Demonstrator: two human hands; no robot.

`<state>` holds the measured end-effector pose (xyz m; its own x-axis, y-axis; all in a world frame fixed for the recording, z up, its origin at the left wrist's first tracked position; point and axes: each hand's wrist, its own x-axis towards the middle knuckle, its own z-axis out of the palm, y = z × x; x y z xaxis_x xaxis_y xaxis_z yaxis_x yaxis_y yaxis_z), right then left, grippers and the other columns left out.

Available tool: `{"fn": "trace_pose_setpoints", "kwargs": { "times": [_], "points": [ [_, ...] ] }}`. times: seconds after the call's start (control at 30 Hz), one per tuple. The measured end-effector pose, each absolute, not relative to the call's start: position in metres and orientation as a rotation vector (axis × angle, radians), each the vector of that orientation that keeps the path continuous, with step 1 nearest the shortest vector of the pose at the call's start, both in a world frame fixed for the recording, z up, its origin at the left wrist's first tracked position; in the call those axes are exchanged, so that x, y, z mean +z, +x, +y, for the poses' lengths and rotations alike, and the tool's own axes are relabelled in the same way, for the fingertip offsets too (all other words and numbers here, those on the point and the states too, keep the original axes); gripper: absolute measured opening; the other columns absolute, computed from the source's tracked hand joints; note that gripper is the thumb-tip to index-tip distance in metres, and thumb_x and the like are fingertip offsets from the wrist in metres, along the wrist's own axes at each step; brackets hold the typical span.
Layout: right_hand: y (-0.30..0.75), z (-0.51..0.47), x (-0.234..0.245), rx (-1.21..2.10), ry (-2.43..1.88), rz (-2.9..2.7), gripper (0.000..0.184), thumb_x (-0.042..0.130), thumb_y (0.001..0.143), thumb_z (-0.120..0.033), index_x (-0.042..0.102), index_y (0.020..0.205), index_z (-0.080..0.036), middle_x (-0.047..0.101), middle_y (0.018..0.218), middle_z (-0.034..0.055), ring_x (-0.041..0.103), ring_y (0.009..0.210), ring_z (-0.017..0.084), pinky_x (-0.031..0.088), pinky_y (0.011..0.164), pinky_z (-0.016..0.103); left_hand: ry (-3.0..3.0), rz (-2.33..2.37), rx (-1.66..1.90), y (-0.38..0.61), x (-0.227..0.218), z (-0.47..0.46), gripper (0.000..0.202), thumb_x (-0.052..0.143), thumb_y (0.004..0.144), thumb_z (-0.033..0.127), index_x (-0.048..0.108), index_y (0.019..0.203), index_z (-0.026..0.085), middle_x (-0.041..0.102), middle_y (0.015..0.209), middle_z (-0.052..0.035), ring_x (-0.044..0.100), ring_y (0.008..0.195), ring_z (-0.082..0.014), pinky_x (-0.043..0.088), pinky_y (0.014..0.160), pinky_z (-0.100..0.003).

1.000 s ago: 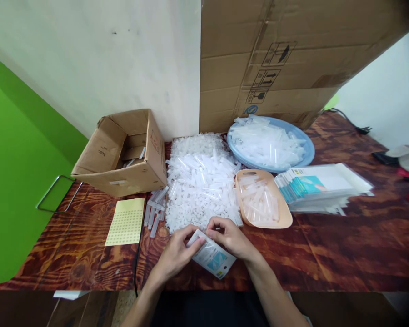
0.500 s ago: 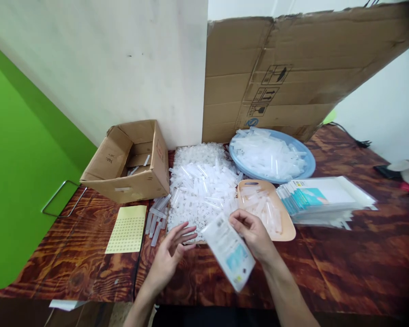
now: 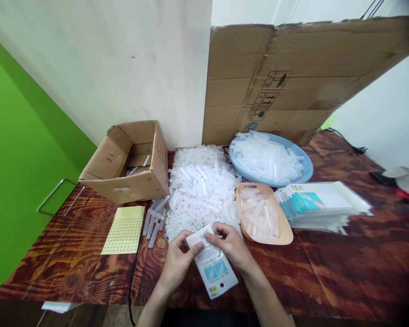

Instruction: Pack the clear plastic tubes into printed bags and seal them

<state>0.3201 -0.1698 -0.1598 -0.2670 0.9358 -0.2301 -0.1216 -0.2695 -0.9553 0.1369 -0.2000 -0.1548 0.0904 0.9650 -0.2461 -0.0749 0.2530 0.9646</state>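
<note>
Both hands grip one small printed plastic packet [image 3: 214, 271], white with a blue picture panel and a dark round hole at its lower end. My left hand [image 3: 179, 259] pinches its upper left edge, thumb on top. On the upper right edge, my right hand [image 3: 232, 247] is closed with its thumb across the face. The fingers beneath the packet are hidden. Just beyond the hands lies a large heap of clear plastic tubes [image 3: 202, 190]. To the right of the heap, a peach tray [image 3: 286, 234] holds more of these tubes.
An open cardboard box [image 3: 139, 188] stands at the left, with a yellow sticker sheet [image 3: 122, 231] before it. A blue basin [image 3: 306, 170] piled with tubes sits behind the tray. Stacked packets [image 3: 323, 200] lie at the right. A large cardboard sheet [image 3: 238, 86] leans behind.
My left hand has moved from open beside the packet to gripping its upper left edge. The packet has shifted slightly left and its printing now shows more sharply.
</note>
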Motion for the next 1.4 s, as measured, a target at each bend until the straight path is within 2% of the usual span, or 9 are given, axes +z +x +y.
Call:
{"fn": "trace_pose_setpoints", "kwargs": {
  "times": [0.13, 0.23, 0.33, 0.43, 0.6, 0.73, 0.97, 1.23, 1.4],
  "points": [
    [0.318, -0.169, -0.166, 1.881, -1.017, -0.803, 0.041, 0.08, 0.078, -0.05, 0.061, 0.064, -0.016, 0.056, 0.06, -0.001, 0.049, 0.054, 0.013, 0.041, 0.054, 0.025, 0.976, 1.133, 0.995, 0.136, -0.153, -0.201, 0.03, 0.079, 0.08, 0.04, 0.063, 0.083, 0.016, 0.064, 0.073, 0.0008, 0.059, 0.07, -0.0155, 0.045, 0.064, -0.023],
    [0.323, -0.167, -0.166, 1.858, -0.98, -0.695, 0.045, 0.075, 0.081, -0.055, 0.061, 0.062, -0.017, 0.055, 0.058, -0.0003, 0.05, 0.052, 0.013, 0.044, 0.053, 0.026, 0.953, 1.106, 1.024, 0.134, -0.155, -0.201, 0.03, 0.08, 0.079, 0.04, 0.061, 0.081, 0.016, 0.063, 0.071, 0.0012, 0.058, 0.068, -0.0146, 0.045, 0.063, -0.022],
    [0.331, -0.169, -0.158, 1.676, -1.029, -0.782, 0.04, 0.071, 0.086, -0.053, 0.067, 0.07, -0.017, 0.061, 0.064, 0.002, 0.057, 0.057, 0.015, 0.049, 0.057, 0.027, 0.939, 1.133, 1.041, 0.131, -0.156, -0.201, 0.029, 0.08, 0.08, 0.039, 0.061, 0.083, 0.016, 0.064, 0.073, 0.0011, 0.059, 0.069, -0.0145, 0.046, 0.064, -0.022],
    [0.334, -0.177, -0.145, 1.393, -1.172, -1.037, 0.026, 0.072, 0.088, -0.046, 0.071, 0.085, -0.02, 0.068, 0.079, 0.0051, 0.067, 0.073, 0.021, 0.055, 0.07, 0.031, 0.976, 1.19, 1.045, 0.128, -0.155, -0.202, 0.027, 0.079, 0.081, 0.039, 0.063, 0.084, 0.017, 0.064, 0.074, 0.0009, 0.06, 0.07, -0.015, 0.047, 0.065, -0.023],
    [0.324, -0.191, -0.131, 1.031, -1.347, -1.393, 0.018, 0.069, 0.091, -0.038, 0.075, 0.095, -0.021, 0.072, 0.097, 0.0101, 0.069, 0.088, 0.026, 0.057, 0.074, 0.034, 1.063, 1.285, 1.051, 0.127, -0.15, -0.205, 0.025, 0.076, 0.083, 0.04, 0.066, 0.085, 0.017, 0.066, 0.075, 0.0005, 0.061, 0.071, -0.0157, 0.049, 0.065, -0.022],
    [0.314, -0.191, -0.136, 1.059, -1.328, -1.369, 0.019, 0.067, 0.093, -0.037, 0.077, 0.092, -0.02, 0.073, 0.093, 0.0086, 0.069, 0.088, 0.025, 0.056, 0.073, 0.032, 1.105, 1.327, 1.067, 0.128, -0.149, -0.206, 0.024, 0.075, 0.083, 0.04, 0.066, 0.084, 0.018, 0.067, 0.074, 0.0008, 0.061, 0.07, -0.0156, 0.049, 0.063, -0.022],
    [0.312, -0.189, -0.15, 1.415, -1.241, -1.095, 0.026, 0.074, 0.087, -0.043, 0.072, 0.085, -0.017, 0.071, 0.083, 0.0058, 0.065, 0.077, 0.023, 0.051, 0.07, 0.031, 1.162, 1.317, 1.039, 0.124, -0.155, -0.208, 0.023, 0.073, 0.086, 0.04, 0.066, 0.091, 0.019, 0.069, 0.08, -0.0007, 0.065, 0.076, -0.0175, 0.051, 0.066, -0.023],
    [0.304, -0.195, -0.145, 0.922, -1.294, -1.55, 0.028, 0.048, 0.103, -0.031, 0.057, 0.079, -0.019, 0.059, 0.078, 0.0038, 0.057, 0.074, 0.02, 0.041, 0.065, 0.03, 1.319, 1.343, 0.976, 0.117, -0.157, -0.208, 0.022, 0.069, 0.089, 0.04, 0.068, 0.096, 0.019, 0.071, 0.086, -0.0035, 0.067, 0.08, -0.02, 0.053, 0.071, -0.027],
    [0.302, -0.196, -0.145, 0.831, -1.245, -1.692, 0.026, 0.046, 0.102, -0.023, 0.055, 0.079, -0.02, 0.058, 0.078, 0.0036, 0.056, 0.074, 0.02, 0.04, 0.068, 0.031, 1.561, 1.299, 0.953, 0.117, -0.144, -0.204, 0.028, 0.066, 0.092, 0.033, 0.069, 0.119, 0.025, 0.071, 0.118, -0.0074, 0.065, 0.108, -0.024, 0.05, 0.095, -0.035]
  ]
}}
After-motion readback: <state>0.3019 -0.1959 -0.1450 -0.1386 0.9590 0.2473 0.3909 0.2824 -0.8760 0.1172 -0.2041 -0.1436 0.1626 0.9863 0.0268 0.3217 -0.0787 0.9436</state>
